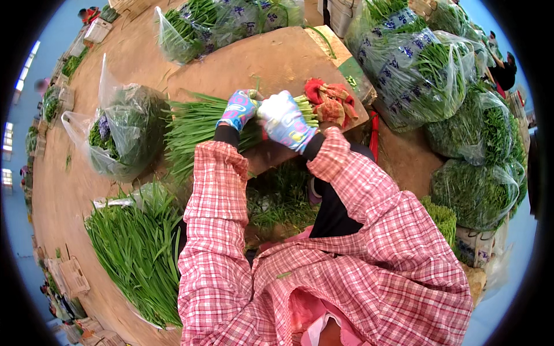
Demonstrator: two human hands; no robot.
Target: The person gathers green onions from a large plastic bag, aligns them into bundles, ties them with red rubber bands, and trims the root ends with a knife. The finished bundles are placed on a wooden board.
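A bundle of long green leafy vegetables, seemingly Chinese chives (197,119), lies across a low wooden board (259,56), its pale cut stems pointing right. My left hand (239,108), in a blue and pink patterned glove, is on top of the bundle with its fingers curled. Close beside it my right hand (285,119), gloved and blurred, is curled over the stem end. A bit of red shows between the hands; whether either hand grips it or the stems cannot be told. Just right of the stems lies a crumpled red and orange cloth (331,101).
Red ties (374,136) hang at the board's right edge. A clear plastic bag of greens (125,129) stands left, a large pile of loose chives (134,251) lower left. Several stuffed bags (415,73) fill the right side. Another person (504,71) is at the far right.
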